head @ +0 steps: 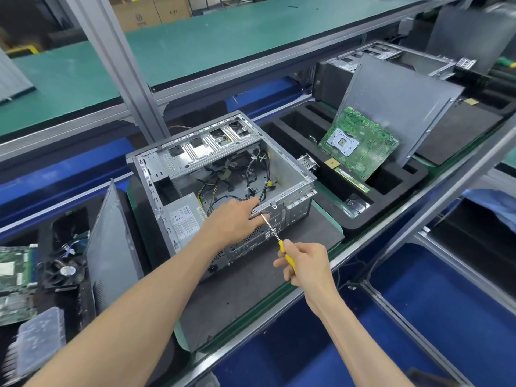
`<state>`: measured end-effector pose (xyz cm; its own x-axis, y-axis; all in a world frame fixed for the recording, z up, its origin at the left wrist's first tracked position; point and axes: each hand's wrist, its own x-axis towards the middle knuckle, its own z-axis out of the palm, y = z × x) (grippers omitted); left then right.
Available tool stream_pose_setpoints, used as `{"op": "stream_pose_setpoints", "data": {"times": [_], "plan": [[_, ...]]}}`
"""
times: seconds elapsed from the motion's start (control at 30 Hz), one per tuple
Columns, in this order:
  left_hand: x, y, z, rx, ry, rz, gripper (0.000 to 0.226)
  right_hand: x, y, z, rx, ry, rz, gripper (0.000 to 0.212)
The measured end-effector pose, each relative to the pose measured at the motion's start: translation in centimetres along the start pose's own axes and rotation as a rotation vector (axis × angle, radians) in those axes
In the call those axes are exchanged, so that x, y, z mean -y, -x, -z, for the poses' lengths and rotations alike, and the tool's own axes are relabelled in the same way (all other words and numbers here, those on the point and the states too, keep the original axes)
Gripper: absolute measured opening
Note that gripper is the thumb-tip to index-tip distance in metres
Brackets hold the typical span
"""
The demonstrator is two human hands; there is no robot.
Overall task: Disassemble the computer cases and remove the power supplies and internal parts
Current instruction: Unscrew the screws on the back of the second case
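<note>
The right hand [304, 268], lower centre-right of the frame, has its fingers curled around the yellow handle of a screwdriver [275, 236], whose thin shaft runs up and left to the rear panel of the computer case [223, 177]. The left hand [233, 219] grips the top edge of that panel, fingers hooked over the rim beside the screwdriver tip.

The case lies open in the middle of the frame on a dark mat [251, 289]. It looks like stiff sheet metal, probably sharp at the folded edges, so the rim is the safest hold. The power supply [183, 219] sits in the near left corner, a boxy, likely heavy block best lifted by its sides once unscrewed. Loose cables [251, 174] trail across the floor of the case and would probably snag it.

A circuit board [360, 143] leans in a black foam tray [391, 208] at right; a fan [67, 270] lies at left.
</note>
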<state>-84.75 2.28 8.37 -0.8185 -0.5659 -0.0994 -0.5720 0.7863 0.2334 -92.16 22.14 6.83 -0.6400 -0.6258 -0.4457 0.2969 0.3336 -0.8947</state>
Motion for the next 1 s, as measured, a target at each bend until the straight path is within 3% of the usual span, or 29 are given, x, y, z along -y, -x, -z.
{"op": "stream_pose_setpoints", "data": {"times": [0.17, 0.3, 0.43, 0.57, 0.77, 0.83, 1.0], "plan": [[0.0, 0.0, 0.0, 0.004, 0.004, 0.008, 0.05, -0.1, 0.2, 0.2, -0.028, -0.012, 0.039, 0.023], [0.0, -0.1, -0.1, 0.014, 0.004, 0.009, 0.052, 0.5, 0.4, 0.1, -0.106, 0.117, 0.095, 0.025], [0.1, -0.1, -0.1, 0.011, 0.004, -0.001, 0.052, 1.4, 0.7, 0.1, 0.095, -0.098, -0.081, 0.018], [0.0, 0.0, -0.1, 0.007, -0.017, -0.01, 0.053, 1.4, 0.4, 0.2, 0.21, -0.077, -0.138, 0.043], [0.1, -0.1, -0.2, 0.0, -0.006, -0.01, 0.05, 0.5, 0.5, 0.3, -0.038, 0.156, 0.155, 0.013], [0.1, -0.1, -0.2, 0.003, -0.011, -0.009, 0.048, 0.4, 0.6, 0.1, -0.087, 0.219, 0.197, 0.014], [0.1, -0.1, -0.1, 0.015, -0.006, -0.006, 0.051, 1.0, 0.1, -0.1, 0.09, 0.063, -0.043, 0.04]]}}
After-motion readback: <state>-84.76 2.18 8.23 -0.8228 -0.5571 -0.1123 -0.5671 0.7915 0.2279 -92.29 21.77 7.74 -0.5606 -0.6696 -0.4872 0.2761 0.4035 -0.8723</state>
